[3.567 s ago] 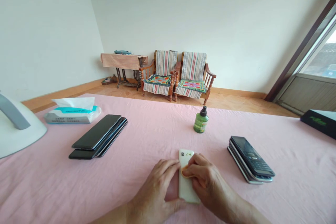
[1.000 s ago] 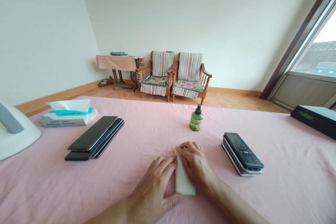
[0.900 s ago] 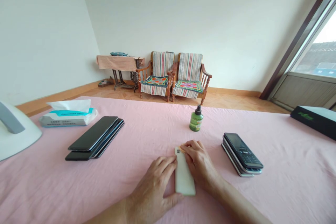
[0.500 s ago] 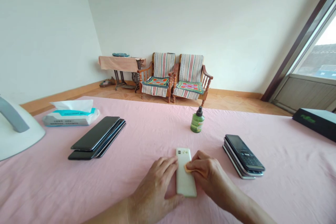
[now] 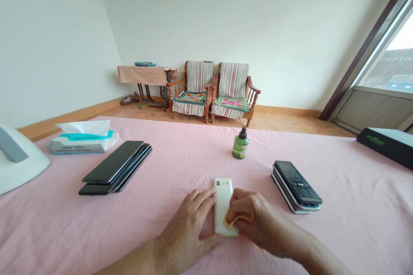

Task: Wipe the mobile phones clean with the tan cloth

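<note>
Glossy black phones (image 5: pixel 113 162), translucent green plastic bottle (image 5: pixel 240 146), wrinkled pink cloth (image 5: pixel 180 150), wooden chairs (image 5: pixel 253 102)

Head camera: worn on the person's head, facing forward and down across the pink cloth (image 5: pixel 180 150)
Left hand (image 5: pixel 189 230) and right hand (image 5: pixel 256 219): close, low in view, seen from above and behind
Green bottle (image 5: pixel 240 145): mid-distance
Wooden chairs (image 5: pixel 231 103) and wall (image 5: pixel 206 13): far, seen head-on
Black box (image 5: pixel 387 148): cut by the right edge
</note>
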`<action>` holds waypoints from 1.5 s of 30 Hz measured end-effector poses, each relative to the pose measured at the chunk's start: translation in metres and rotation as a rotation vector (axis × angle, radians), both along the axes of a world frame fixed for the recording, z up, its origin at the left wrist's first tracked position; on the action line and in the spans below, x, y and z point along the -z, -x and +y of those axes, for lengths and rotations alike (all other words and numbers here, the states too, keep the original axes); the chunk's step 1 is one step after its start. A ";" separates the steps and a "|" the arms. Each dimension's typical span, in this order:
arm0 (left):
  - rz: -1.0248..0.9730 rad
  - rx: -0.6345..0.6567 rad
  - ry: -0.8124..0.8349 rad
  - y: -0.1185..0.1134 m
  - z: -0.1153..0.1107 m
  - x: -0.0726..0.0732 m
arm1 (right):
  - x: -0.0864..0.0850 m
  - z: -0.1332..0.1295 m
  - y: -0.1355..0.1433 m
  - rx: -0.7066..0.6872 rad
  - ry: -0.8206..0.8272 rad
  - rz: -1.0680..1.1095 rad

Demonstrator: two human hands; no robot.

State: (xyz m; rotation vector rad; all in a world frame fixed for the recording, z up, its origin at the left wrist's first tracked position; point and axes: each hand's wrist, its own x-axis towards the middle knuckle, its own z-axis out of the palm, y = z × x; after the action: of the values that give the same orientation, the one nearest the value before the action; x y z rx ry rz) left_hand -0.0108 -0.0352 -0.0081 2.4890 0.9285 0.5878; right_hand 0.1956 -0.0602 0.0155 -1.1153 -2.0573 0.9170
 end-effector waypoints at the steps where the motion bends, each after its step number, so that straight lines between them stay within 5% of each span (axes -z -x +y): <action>1: 0.001 -0.005 -0.003 0.000 0.000 0.001 | 0.000 0.001 -0.001 0.027 -0.013 0.007; 26: -0.015 0.013 -0.010 -0.002 -0.001 -0.002 | -0.003 -0.003 0.006 -0.116 -0.019 -0.048; 32: -0.025 0.015 -0.009 0.000 -0.001 -0.002 | 0.004 0.000 0.005 0.036 -0.059 -0.051; 38: -0.018 0.013 0.012 -0.002 -0.001 -0.003 | 0.008 -0.001 0.012 -0.040 -0.105 -0.063; 45: 0.015 -0.014 -0.025 0.002 0.000 0.005 | 0.040 0.030 -0.010 0.261 -0.292 -0.046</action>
State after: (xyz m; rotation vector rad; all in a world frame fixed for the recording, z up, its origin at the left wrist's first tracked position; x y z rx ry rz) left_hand -0.0124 -0.0352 -0.0130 2.5137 0.9511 0.5899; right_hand 0.2052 -0.0303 -0.0241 -1.2143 -1.9454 0.4514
